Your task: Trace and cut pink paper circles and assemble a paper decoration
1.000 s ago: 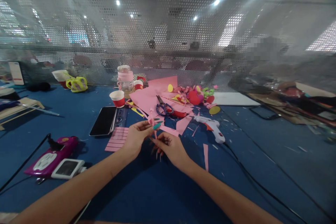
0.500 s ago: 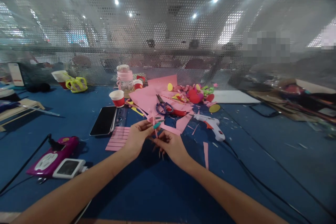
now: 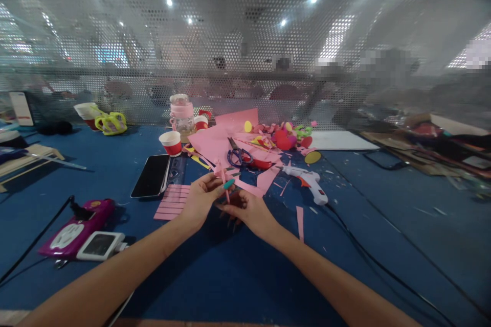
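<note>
Between my hands is a narrow pink paper strip, held upright over the table. My left hand pinches its upper part between thumb and fingers. Just below, my right hand has its thumb and fingertips closed at the strip's lower end. Past my fingers lies a pile of pink paper, with blue-handled scissors on top. Left of my left hand is a pink sheet marked with dark lines. A white glue gun rests to the right of the pile.
A phone, a paper cup and a pink-lidded jar stand left of the pile. A purple case with a white device lies nearer. The glue gun's black cord crosses the right side. A perforated metal panel stands behind.
Both hands stay nearly in place on the paper strip. My right fingers have shifted slightly and look more curled. The view has moved a little.
</note>
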{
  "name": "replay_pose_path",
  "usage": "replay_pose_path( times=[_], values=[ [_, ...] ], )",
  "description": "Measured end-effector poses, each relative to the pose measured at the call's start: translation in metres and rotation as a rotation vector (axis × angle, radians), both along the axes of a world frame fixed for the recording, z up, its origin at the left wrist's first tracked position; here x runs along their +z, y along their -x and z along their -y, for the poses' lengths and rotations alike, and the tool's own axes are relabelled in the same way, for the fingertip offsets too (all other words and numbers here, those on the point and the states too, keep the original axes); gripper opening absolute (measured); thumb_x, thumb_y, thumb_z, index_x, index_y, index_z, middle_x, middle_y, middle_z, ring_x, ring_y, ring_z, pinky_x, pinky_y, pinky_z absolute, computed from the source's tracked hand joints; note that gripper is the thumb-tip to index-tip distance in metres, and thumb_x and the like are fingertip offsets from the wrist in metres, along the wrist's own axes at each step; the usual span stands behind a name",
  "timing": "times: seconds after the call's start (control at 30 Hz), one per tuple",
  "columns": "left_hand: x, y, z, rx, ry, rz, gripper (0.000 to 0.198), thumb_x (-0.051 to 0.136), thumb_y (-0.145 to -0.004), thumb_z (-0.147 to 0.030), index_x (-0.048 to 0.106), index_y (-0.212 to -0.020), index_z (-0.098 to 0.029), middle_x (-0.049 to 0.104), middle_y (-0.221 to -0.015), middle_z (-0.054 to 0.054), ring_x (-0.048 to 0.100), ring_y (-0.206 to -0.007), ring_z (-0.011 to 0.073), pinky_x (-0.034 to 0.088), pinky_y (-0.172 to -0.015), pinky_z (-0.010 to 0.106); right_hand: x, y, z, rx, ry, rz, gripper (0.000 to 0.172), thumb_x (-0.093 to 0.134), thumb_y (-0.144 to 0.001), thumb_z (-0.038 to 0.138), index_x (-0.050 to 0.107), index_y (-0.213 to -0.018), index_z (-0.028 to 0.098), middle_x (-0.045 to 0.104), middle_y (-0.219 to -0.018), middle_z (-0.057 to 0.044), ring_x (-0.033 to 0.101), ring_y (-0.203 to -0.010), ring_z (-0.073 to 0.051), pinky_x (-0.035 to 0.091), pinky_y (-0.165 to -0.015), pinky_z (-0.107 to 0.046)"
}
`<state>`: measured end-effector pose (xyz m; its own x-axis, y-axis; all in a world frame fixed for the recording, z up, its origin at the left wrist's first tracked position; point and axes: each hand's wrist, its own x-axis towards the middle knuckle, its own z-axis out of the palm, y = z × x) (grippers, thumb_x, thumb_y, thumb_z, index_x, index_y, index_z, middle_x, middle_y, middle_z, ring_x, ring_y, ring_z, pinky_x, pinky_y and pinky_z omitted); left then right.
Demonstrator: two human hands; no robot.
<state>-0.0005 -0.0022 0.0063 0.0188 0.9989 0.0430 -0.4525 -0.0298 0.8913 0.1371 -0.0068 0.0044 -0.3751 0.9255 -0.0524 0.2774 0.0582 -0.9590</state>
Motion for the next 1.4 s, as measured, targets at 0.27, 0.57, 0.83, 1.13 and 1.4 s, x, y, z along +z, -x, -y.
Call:
replay_pose_path(
  times=[0.27,0.57,0.83,1.13,1.4],
  values=[
    [-0.001,0.006,-0.004,0.024,-0.005,-0.021,0.03,0.073,-0.059,-0.021,0.061,-0.085,-0.014,0.069,-0.077,0.002,0.065,-0.07,0.0139,0.05,-0.066,0.023,0.06,-0.064,-0.018,-0.112,-0.22,0.633,0.034,0.046,-0.078,0.042,0.055,-0.061,0.015,0.062,-0.059,-0.008,0.058,-0.048,-0.018,0.043,-0.046,-0.028],
    [-0.005,0.005,-0.006,0.029,0.016,-0.039,0.032,0.074,-0.057,-0.021,0.06,-0.084,-0.015,0.069,-0.077,0.003,0.066,-0.07,0.0161,0.051,-0.07,0.028,0.02,-0.101,-0.052,-1.018,-0.095,1.195,0.074,0.058,-0.067,0.045,0.041,-0.116,-0.009,0.043,-0.115,-0.035,0.042,-0.107,-0.043,0.037,-0.08,-0.052],
    [-0.003,0.004,-0.003,0.001,0.016,-0.056,0.033,0.073,-0.059,-0.022,0.06,-0.089,-0.014,0.069,-0.076,0.003,0.065,-0.07,0.0154,0.05,-0.069,0.027,0.02,-0.121,-0.065,-0.819,-0.03,1.13,0.065,0.054,-0.068,0.041,0.047,-0.113,-0.005,0.051,-0.107,-0.031,0.052,-0.101,-0.037,0.042,-0.079,-0.041],
    [-0.004,0.004,-0.004,-0.045,0.01,-0.028,0.034,0.073,-0.06,-0.021,0.058,-0.091,-0.014,0.069,-0.078,0.003,0.065,-0.071,0.0143,0.05,-0.069,0.025,0.048,-0.093,-0.043,-0.864,-0.371,0.918,0.062,0.048,-0.072,0.05,0.044,-0.105,-0.002,0.054,-0.097,-0.027,0.053,-0.094,-0.036,0.043,-0.074,-0.04],
    [-0.007,0.005,-0.006,-0.097,-0.004,-0.034,0.034,0.072,-0.062,-0.021,0.057,-0.091,-0.015,0.07,-0.08,0.004,0.066,-0.073,0.0156,0.05,-0.068,0.026,0.032,-0.059,-0.028,-0.673,-0.749,0.826,0.035,0.051,-0.071,0.045,0.039,-0.086,0.015,0.051,-0.081,-0.012,0.053,-0.074,-0.026,0.042,-0.061,-0.034]
  ],
)
